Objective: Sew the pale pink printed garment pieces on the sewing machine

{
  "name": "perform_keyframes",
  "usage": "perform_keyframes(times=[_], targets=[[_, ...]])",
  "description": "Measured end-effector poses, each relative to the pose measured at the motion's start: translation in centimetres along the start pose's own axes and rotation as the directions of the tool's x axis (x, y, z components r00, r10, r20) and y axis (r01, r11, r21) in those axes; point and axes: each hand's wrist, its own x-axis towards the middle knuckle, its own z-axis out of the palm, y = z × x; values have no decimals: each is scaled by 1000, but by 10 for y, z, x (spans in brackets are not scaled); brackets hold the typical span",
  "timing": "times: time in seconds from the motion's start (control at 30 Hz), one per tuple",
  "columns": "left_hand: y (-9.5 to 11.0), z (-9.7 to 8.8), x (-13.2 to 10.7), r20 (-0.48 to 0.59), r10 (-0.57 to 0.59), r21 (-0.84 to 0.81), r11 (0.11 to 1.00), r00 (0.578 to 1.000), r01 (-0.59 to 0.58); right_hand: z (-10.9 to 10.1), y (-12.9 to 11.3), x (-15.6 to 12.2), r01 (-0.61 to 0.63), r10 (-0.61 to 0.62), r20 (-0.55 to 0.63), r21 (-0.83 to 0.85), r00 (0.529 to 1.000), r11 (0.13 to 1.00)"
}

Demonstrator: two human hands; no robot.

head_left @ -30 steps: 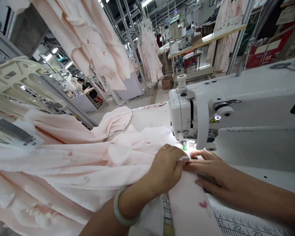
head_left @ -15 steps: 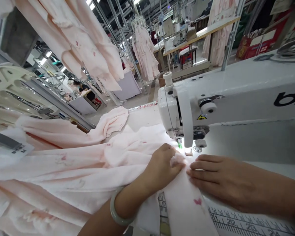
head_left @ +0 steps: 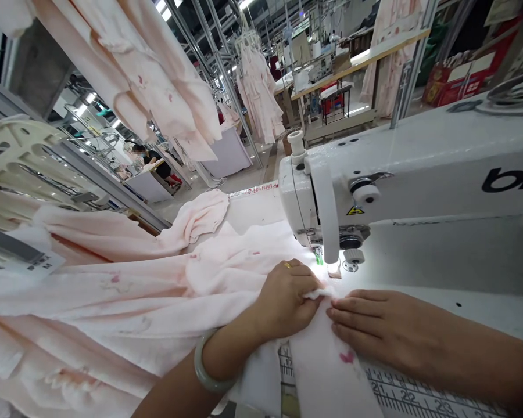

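Observation:
My left hand (head_left: 287, 299), with a pale bangle (head_left: 204, 366) on the wrist, pinches a gathered edge of pink printed fabric (head_left: 322, 371) just in front of the sewing machine (head_left: 318, 197). Fingers stretched and together, my right hand (head_left: 379, 325) lies flat at the fabric's right edge, its fingertips touching the cloth. The lit needle area is right beyond both hands; the needle itself is lost in the glare. The rest of the pink garment (head_left: 157, 284) spreads in folds over the table to the left.
A printed ruler strip (head_left: 409, 395) runs along the table's front. Cream plastic hangers (head_left: 17, 151) stand at the left, and pink garments (head_left: 157, 75) hang above. Further back, a person (head_left: 150, 157) sits at another table, near more hanging garments (head_left: 259, 87).
My left hand has turned slightly and draws the pinched edge a little toward me. My right hand has shifted slightly down and left, still flat.

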Motion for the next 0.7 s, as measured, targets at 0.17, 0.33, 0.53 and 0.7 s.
perform_keyframes(times=[0.17, 0.33, 0.53, 0.7], targets=[[-1, -3, 3, 48, -50, -120, 991, 998, 55, 0, -1, -2, -52, 50, 27, 87, 998, 995], [1, -2, -2, 105, -5, 10, 1000, 994, 4, 6, -1, -7, -92, 84, 51, 163, 995, 982], [1, 1, -8, 52, 67, 60, 996, 996, -70, 14, 0, -12, -106, 95, 66, 177, 993, 978], [8, -1, -12, 133, 8, 90, 996, 991, -20, 8, 1, -7, -125, 111, 72, 245, 991, 961]])
